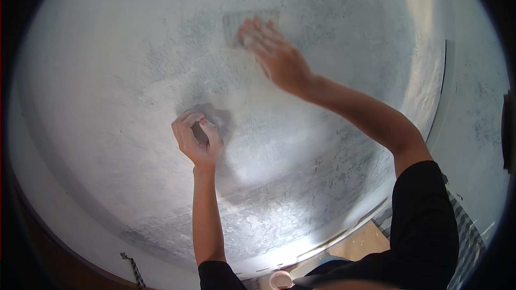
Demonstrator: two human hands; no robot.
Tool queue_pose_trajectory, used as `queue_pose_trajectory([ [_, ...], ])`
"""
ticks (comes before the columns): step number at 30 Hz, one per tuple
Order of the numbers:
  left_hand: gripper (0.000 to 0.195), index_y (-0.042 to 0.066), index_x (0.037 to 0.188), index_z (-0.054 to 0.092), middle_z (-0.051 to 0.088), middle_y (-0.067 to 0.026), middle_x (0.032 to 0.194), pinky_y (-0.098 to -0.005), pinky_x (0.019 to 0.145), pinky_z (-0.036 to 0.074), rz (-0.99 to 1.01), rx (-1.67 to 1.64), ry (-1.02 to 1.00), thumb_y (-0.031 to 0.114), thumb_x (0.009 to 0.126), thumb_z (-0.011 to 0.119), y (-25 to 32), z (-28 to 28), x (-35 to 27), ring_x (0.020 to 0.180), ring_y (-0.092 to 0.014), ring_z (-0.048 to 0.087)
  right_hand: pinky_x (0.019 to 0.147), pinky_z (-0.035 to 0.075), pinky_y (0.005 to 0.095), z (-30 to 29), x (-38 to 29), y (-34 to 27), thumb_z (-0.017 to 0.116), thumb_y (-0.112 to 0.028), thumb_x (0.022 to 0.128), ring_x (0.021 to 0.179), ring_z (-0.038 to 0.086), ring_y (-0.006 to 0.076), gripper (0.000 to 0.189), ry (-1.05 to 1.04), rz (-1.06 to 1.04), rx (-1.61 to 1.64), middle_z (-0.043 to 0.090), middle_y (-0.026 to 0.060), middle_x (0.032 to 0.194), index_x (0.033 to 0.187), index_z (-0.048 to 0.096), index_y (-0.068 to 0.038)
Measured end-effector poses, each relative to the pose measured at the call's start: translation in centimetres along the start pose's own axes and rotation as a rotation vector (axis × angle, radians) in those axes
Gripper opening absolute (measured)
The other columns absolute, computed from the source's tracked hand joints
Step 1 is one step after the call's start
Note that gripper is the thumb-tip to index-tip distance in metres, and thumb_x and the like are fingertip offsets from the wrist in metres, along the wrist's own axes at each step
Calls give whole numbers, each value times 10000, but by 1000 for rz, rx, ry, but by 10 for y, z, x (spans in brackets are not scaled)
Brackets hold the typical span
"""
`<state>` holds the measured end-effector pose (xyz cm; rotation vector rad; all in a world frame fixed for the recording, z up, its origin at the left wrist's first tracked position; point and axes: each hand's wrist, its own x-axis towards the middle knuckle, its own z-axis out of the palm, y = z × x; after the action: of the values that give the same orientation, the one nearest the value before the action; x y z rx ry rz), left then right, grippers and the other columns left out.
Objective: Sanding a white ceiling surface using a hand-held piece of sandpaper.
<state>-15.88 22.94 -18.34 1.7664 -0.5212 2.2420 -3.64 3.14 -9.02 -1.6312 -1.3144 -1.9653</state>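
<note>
Before me spreads a grey-white plastered wall (133, 88) with rough, scuffed patches. My right hand (278, 56) presses a thin, flat greyish rectangular sheet (231, 26), perhaps an abrasive sheet, against the upper part of the wall. Both the fingers and the sheet are blurred. Lower and to the left, my left hand (197, 135) is raised close to the wall, its fingers curled and the thumb bent towards them. A gap shows between thumb and fingers, with nothing visible inside it. Whitish dust covers its fingers, and its shadow falls on the wall.
At the bottom stand a small whitish bucket (281, 280) and a tan board (365, 243). A black-and-white cord (135, 270) hangs at lower left. The adjoining wall (477, 88) rises on the right, with a dark object (508, 133) at its far edge. Patterned flooring (467, 217) lies behind my right sleeve.
</note>
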Motion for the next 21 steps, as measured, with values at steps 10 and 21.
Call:
queue_pose_trajectory([
  [10,127,21,916,577,589,-90,888,-328,705,431,12,-30,-9,51,795,595,-2,8,-3,814,-225,522,1122,372,384,-26,-10,61,561,-10,890,1346,413,236,442,52,87,-85,473,81,1425,1324,523,-83],
  [21,110,-27,978,547,549,-117,987,-260,706,451,-60,-155,-54,5,875,533,-4,0,-8,803,-152,524,1140,333,420,-31,-118,-15,661,-95,820,1354,418,222,530,-250,-182,150,480,41,1435,1335,544,-140],
])
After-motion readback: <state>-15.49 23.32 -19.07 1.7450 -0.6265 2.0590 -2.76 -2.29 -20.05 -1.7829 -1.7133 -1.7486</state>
